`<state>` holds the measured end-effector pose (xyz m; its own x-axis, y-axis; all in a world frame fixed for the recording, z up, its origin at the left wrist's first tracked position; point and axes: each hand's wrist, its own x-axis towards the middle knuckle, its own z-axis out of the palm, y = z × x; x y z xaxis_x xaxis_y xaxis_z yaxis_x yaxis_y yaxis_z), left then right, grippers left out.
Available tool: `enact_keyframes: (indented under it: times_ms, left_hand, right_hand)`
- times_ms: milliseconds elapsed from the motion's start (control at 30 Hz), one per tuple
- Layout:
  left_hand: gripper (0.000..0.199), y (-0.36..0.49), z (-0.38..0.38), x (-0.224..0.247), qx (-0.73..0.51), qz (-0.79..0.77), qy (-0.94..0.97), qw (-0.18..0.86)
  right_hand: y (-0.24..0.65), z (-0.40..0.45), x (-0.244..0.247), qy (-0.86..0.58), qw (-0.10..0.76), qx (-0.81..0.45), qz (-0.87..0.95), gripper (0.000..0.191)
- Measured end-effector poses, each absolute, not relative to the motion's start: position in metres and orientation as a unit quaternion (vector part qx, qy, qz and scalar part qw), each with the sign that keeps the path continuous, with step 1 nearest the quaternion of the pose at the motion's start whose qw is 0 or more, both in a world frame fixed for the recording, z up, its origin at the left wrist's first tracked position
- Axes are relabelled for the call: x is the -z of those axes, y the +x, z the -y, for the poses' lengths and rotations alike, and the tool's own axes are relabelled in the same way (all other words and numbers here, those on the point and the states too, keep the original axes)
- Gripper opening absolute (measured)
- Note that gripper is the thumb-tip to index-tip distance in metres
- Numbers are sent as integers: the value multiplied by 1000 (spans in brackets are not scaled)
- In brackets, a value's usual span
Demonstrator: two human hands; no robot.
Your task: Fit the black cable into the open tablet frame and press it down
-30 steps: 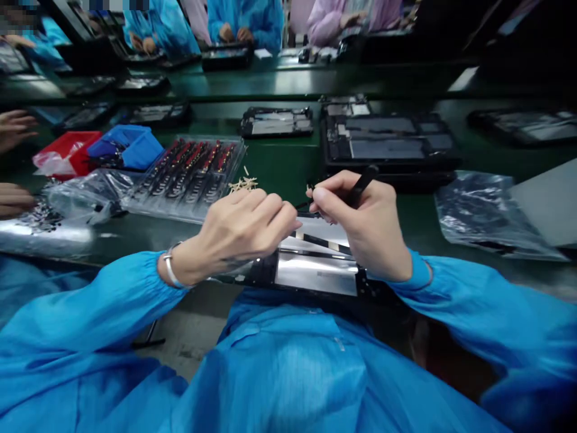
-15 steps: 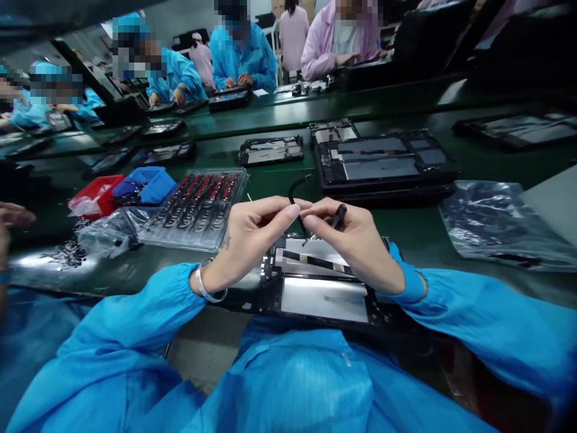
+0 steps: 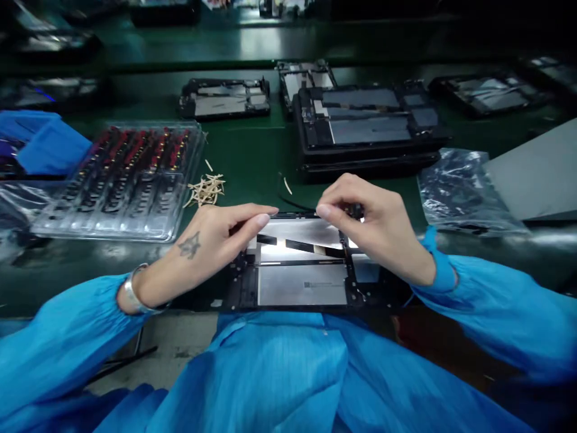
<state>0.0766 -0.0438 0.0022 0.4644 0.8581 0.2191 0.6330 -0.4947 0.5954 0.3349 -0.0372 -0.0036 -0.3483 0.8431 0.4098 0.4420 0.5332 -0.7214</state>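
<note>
Below my hands, at the table's near edge, lies an opened tablet [image 3: 302, 285] with silvery plates and a dark ribbon strip running slantwise across it. My left hand [image 3: 225, 234] is over its left far corner, thumb and forefinger pinched together; anything between the tips is too small to make out. With thumb and forefinger, my right hand [image 3: 365, 225] pinches a thin black flex cable [image 3: 295, 203], which trails leftward past the tablet's far edge. Something small and black [image 3: 356, 210] is partly hidden under the curled fingers of that hand.
Beige strips [image 3: 207, 188] lie heaped beside a clear tray [image 3: 153, 231] of small red and black parts. Blue bins [image 3: 54, 144] stand farther left. Stacked tablet bodies [image 3: 369, 144] sit beyond my hands, another tablet [image 3: 225, 99] left of them. A plastic bag [image 3: 464, 198] lies right.
My view has tipped down. My hands, which were together at the cable, are now apart: left hand moved left, right hand keeps the cable. The pile of beige strips has come into sight.
</note>
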Motion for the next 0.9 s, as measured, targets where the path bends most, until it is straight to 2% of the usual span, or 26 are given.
enact_keyframes:
  times_ms: [167,400,633,900]
  left_hand:
    - [30,63,26,8,-209,-455,848,171]
    - [26,78,10,15,-214,-350,899,155]
    - [25,88,0,28,-196,-260,937,127]
    - [32,108,-12,37,-85,-227,968,64]
  right_hand:
    - [369,36,18,-458,242,-240,821,12]
    - [383,28,22,-489,176,-250,817,9]
    - [389,23,18,-493,197,-295,795,16]
    - [389,19,15,-514,237,-321,759,20]
